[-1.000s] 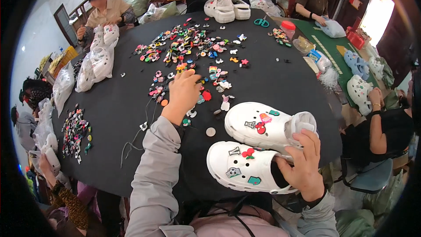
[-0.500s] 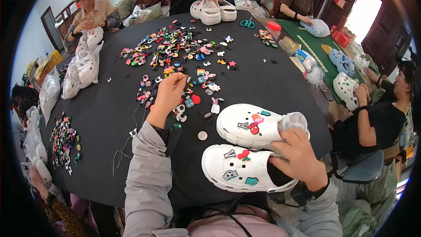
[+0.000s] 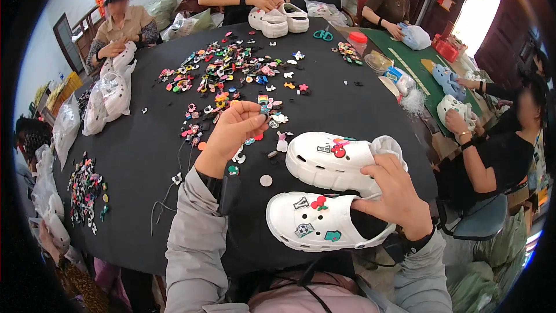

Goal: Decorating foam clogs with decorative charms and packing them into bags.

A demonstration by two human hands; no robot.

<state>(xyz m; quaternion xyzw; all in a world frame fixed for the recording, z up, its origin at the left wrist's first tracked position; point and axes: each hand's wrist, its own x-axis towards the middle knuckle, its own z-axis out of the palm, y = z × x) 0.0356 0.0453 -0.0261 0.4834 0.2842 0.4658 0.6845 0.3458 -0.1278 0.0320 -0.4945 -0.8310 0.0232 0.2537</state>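
Observation:
My left hand [image 3: 231, 133] is above the loose charms, thumb and forefinger pinched on a small dark shoe charm [image 3: 264, 111]; its design is too small to make out. My right hand [image 3: 401, 197] grips the side of the farther white clog [image 3: 310, 159], which is tilted, its charm-covered top turned away from me. Clear plastic [image 3: 389, 146] is stuffed in its opening. Beside it lies the nearer white clog [image 3: 284, 214], with letter, cherry, football and green charms on its top. My right thumb is at this clog's opening.
Colourful shoe charms [image 3: 231, 64] cover the middle of the black table [image 3: 347, 104], with another pile [image 3: 87, 191] at the left. Bagged clogs [image 3: 110, 95] stand at the left edge. Teal scissors [image 3: 323, 35] and a red-lidded jar [image 3: 357, 40] are farther off. Several people work around the table.
My left hand has shifted slightly right and now shows a dark charm in its fingertips. The farther clog has been tilted away by my right hand.

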